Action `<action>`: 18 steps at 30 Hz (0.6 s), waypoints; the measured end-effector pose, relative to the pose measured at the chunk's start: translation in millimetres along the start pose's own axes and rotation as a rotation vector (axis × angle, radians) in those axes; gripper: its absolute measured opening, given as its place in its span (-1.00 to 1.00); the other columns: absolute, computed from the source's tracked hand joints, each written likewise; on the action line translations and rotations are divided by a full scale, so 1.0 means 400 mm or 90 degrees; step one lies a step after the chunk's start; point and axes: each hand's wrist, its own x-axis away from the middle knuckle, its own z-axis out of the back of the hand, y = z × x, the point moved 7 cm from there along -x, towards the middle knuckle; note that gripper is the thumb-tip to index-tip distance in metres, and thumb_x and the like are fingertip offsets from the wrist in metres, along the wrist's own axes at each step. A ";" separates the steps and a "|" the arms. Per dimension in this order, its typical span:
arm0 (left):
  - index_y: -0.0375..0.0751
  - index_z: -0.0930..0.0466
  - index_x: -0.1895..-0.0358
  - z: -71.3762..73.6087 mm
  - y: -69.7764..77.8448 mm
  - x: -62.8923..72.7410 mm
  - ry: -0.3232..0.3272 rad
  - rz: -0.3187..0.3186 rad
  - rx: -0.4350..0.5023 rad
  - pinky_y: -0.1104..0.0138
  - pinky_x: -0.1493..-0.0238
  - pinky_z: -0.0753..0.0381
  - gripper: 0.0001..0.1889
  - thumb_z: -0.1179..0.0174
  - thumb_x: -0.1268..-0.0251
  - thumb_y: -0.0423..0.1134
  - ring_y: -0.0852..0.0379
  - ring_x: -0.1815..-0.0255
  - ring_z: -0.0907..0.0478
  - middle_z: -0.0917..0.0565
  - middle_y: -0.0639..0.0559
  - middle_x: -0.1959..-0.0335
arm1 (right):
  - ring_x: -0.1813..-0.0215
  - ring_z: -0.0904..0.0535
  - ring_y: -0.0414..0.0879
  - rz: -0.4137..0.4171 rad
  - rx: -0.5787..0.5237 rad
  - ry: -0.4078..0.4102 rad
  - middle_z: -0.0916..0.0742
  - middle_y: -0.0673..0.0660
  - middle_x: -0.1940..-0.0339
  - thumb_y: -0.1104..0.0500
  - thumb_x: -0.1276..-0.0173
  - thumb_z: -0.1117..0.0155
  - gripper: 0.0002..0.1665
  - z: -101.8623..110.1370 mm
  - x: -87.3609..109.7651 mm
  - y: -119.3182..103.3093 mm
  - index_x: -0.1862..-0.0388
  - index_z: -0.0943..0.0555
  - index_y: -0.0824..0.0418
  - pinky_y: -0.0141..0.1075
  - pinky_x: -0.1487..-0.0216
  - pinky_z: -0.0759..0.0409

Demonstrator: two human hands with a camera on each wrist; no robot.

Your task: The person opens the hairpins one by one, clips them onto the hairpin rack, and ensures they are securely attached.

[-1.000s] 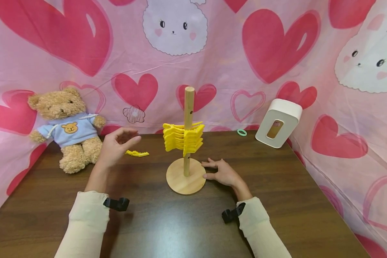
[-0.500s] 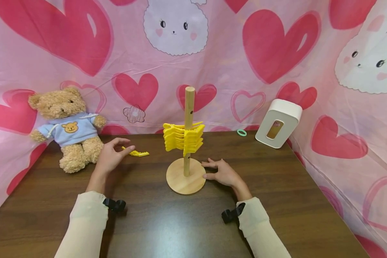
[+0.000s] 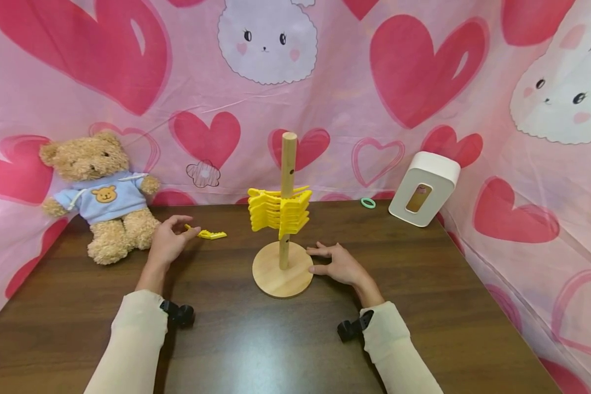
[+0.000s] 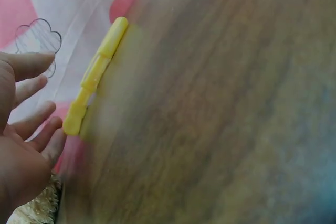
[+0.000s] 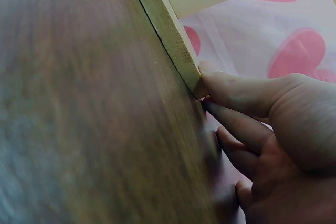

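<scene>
My left hand (image 3: 167,242) is spread, thumb apart from the fingers, at the left end of a slim yellow plastic piece (image 3: 212,235) lying on the table. In the left wrist view this piece (image 4: 94,80) looks jointed and narrow, its near end close to my fingertips; whether they touch it I cannot tell. A wooden post (image 3: 288,158) rises from a round wooden base (image 3: 276,279), with several similar yellow pieces (image 3: 271,210) stacked around it. My right hand (image 3: 339,264) rests thumb and fingertips against the base's right rim. The right wrist view shows the thumb on that edge (image 5: 178,51).
A teddy bear (image 3: 105,194) in a blue top leans at the back left, close behind my left hand. A mint-green ring (image 3: 368,203) and a white box with an oval opening (image 3: 426,189) stand at the back right. Patterned pink cloth (image 3: 345,109) borders the table.
My left hand has come down from above the table to beside the loose yellow piece, and its thumb and fingers sit a little lower. The right hand stays at the base.
</scene>
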 end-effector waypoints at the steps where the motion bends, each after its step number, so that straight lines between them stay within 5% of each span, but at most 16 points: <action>1: -0.47 -0.49 -0.24 -0.002 -0.003 0.000 -0.004 0.006 -0.003 -0.07 -0.23 -0.37 -0.49 -0.34 -0.35 -0.21 -0.35 -0.26 -0.43 -0.53 -0.47 -0.20 | -0.56 -0.23 0.10 0.000 -0.001 0.000 -0.59 0.17 -0.35 0.22 -0.30 -0.48 -0.44 0.000 0.000 0.000 -0.29 -0.63 0.23 0.15 -0.56 0.31; 10: -0.52 -0.35 -0.37 -0.018 -0.036 -0.010 -0.074 0.045 -0.025 -0.09 -0.27 -0.37 -0.36 -0.35 -0.28 -0.36 -0.38 -0.30 -0.39 -0.44 -0.50 -0.30 | -0.56 -0.23 0.07 0.003 0.000 -0.002 -0.60 0.15 -0.34 0.21 -0.31 -0.48 -0.44 -0.001 -0.001 0.000 -0.29 -0.62 0.23 0.13 -0.56 0.33; 18: -0.56 -0.45 -0.27 -0.010 -0.050 -0.025 -0.088 0.040 -0.071 0.16 0.01 -0.51 -0.42 -0.40 -0.22 -0.39 -0.31 -0.10 -0.55 -0.57 -0.50 -0.14 | -0.55 -0.24 0.07 0.005 0.003 -0.001 -0.61 0.14 -0.33 0.21 -0.31 -0.48 -0.44 0.000 -0.001 0.001 -0.29 -0.63 0.24 0.13 -0.56 0.33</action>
